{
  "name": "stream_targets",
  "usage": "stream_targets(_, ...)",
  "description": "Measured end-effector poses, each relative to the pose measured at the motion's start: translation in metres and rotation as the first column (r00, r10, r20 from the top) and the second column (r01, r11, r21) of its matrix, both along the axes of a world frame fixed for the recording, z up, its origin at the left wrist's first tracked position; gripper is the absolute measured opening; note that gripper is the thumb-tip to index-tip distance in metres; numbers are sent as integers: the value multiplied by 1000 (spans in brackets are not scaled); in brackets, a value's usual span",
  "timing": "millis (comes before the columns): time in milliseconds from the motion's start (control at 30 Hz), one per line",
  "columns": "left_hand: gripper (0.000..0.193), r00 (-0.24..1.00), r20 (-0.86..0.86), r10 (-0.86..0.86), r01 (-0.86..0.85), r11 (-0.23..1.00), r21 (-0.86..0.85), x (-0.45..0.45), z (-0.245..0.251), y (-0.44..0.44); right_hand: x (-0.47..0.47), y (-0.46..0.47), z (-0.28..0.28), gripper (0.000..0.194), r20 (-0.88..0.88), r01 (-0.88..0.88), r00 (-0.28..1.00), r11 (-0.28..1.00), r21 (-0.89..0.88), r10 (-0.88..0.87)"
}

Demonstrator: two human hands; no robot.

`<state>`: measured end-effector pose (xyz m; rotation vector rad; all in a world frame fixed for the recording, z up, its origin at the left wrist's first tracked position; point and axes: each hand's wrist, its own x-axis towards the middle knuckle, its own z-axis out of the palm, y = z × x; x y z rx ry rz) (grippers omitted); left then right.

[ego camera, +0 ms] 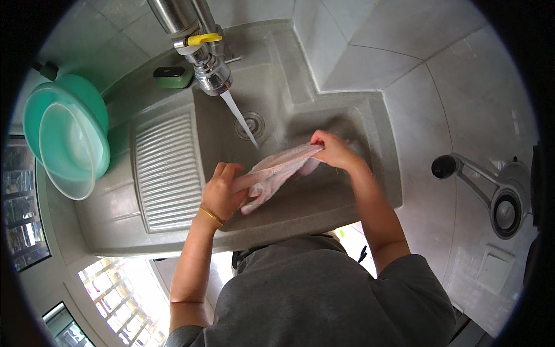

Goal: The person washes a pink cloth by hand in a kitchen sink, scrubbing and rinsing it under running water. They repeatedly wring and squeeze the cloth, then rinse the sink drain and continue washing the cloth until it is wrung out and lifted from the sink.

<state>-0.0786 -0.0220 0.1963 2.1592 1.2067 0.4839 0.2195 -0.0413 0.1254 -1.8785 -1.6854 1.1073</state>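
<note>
A pale pink cloth (277,171), bunched and stretched at a slant, hangs over the basin of a grey stone-like sink (303,217). My left hand (222,191) grips its lower left end, and a loose flap droops beside those fingers. At the upper right end, my right hand (333,149) pinches the cloth between thumb and fingers. Water (237,112) streams from the chrome faucet (213,76) toward the basin floor, just beyond the cloth. The round metal drain (249,126) shows behind the stream.
Left of the basin is a ribbed washboard (169,173). Green plastic basins (97,117) and a clear oval one (67,152) lean at the far left. A green-and-black scrub brush (172,77) rests on the rear ledge. Tiled wall (416,117) bounds the right, bearing a lever-like fixture (470,171).
</note>
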Motion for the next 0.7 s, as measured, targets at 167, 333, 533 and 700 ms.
stream_targets(167,12,992,-56,113,-100,975,198,-2,0,11,3,0,50,20,116,4,993,997,74,-13)
stream_targets(333,16,978,-160,133,-102,977,188,-9,3,2,-4,-29,64,28,277,-234,938,970,63,208)
stream_targets(533,39,790,-602,-120,38,988,-148,-13,-20,-19,8,-41,22,31,265,-215,930,962,-168,254)
stream_targets(700,45,786,-596,-167,48,976,-211,-1,-58,-14,11,-16,-5,29,323,-146,932,985,-87,167)
